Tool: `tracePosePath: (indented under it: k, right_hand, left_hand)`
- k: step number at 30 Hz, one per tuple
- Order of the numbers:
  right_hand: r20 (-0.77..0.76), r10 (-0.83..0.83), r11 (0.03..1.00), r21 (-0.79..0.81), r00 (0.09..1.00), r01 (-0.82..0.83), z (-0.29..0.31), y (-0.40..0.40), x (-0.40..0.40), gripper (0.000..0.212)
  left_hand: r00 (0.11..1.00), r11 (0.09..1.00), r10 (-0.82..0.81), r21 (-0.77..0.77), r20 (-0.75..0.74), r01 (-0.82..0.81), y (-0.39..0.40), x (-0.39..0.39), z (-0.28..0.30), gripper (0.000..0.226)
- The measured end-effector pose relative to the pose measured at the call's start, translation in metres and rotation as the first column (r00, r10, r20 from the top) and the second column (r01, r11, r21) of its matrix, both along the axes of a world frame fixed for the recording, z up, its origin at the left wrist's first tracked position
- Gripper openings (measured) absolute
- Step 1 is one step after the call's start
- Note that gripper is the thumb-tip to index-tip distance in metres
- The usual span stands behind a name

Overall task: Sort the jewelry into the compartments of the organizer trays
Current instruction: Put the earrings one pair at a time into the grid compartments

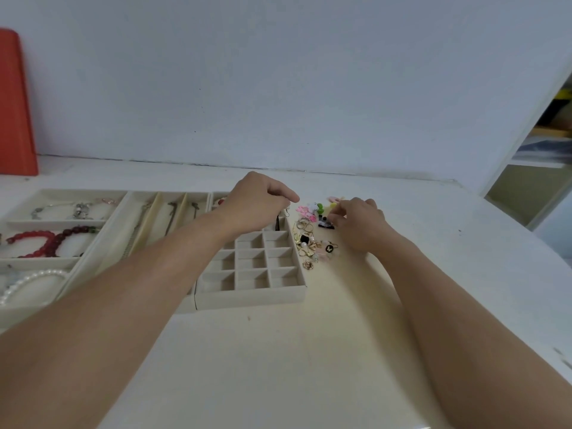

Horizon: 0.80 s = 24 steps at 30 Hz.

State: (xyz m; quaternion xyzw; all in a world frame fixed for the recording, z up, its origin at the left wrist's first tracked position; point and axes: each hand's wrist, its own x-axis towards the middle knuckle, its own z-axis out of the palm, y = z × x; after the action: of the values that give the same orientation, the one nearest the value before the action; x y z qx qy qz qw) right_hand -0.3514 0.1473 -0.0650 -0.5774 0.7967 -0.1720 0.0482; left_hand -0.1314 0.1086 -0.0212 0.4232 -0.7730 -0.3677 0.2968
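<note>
A beige grid tray (250,295) with small square compartments lies in the middle of the table. My left hand (258,204) hovers over its far right corner and pinches a small hook earring (287,212), which dangles above a compartment that holds a dark piece (277,224). Right of the tray lies a pile of loose jewelry (308,243): gold rings, pearl pieces, pink and green charms. My right hand (360,222) reaches into the far side of the pile, thumb and fingertips closed on a small black piece (325,225).
Left of the grid tray stand a tray with long slots (136,198) holding chains and a tray (66,191) with a red bead bracelet (46,243), a silver one and pearls (31,280). An orange-red object (15,103) leans on the wall. A shelf (538,162) stands at the right.
</note>
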Motion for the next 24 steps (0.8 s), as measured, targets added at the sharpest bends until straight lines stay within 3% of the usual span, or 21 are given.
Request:
tracePosePath:
  k: [5, 11, 17, 24]
  right_hand:
    - [-0.092, 0.024, 0.999, 0.025, 0.996, -0.022, 0.003, 0.005, 0.003, 0.027]
    - [-0.04, 0.009, 0.999, 0.047, 0.999, -0.007, 0.005, 0.003, 0.01, 0.027]
    - [0.13, 0.003, 0.997, 0.071, 0.991, -0.012, 0.013, 0.01, 0.014, 0.026]
    - [0.063, 0.022, 0.994, 0.103, 0.998, -0.029, 0.014, 0.016, 0.016, 0.029]
  left_hand:
    - [1.0, 1.0, 0.001, -0.014, -0.004, -0.001, -0.001, 0.0, 0.001, 0.02]
    - [1.0, 1.0, -0.011, -0.013, -0.003, 0.01, -0.002, 0.0, 0.0, 0.018]
    - [1.0, 1.0, 0.001, -0.007, -0.007, -0.001, -0.002, -0.001, -0.002, 0.017]
    - [1.0, 1.0, -0.002, -0.012, -0.013, 0.002, -0.003, 0.0, -0.001, 0.017]
